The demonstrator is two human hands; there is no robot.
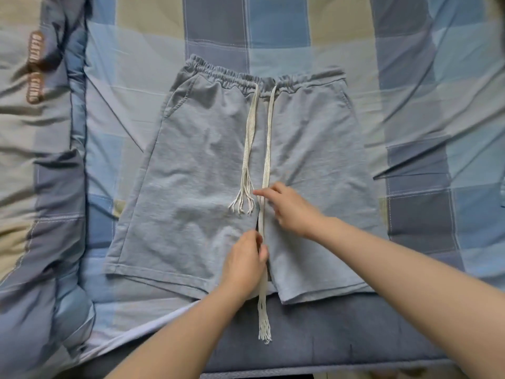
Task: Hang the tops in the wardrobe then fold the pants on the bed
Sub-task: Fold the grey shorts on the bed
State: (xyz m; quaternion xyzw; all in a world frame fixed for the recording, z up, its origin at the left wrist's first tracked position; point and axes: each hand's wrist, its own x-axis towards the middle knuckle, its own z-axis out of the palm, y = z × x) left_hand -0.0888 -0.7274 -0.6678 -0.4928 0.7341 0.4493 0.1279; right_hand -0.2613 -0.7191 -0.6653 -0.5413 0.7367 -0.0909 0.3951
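A pair of grey shorts [218, 170] lies flat and unfolded in the middle of the bed [314, 36], waistband toward 12 o'clock and leg hems toward 6 o'clock. Two pale drawstring cords run down from the waistband: the shorter cord [248, 149] ends in a frayed tassel on the left leg, while the longer cord [264, 269] stretches past the hem, its tassel resting on the darker blue strip at 6 o'clock. The left hand [244, 262] is pinched around the longer cord at the crotch seam; the fingers cover the exact grip. The right hand [291, 207], just toward 1 o'clock of it, presses on the shorts with the index finger touching the same cord, its other fingers curled and not gripping. Both forearms are cut off by the bottom edge. At 9 o'clock a bunched quilt [49, 187] carries a brown patch [35, 67] whose lettering is too blurred to read.
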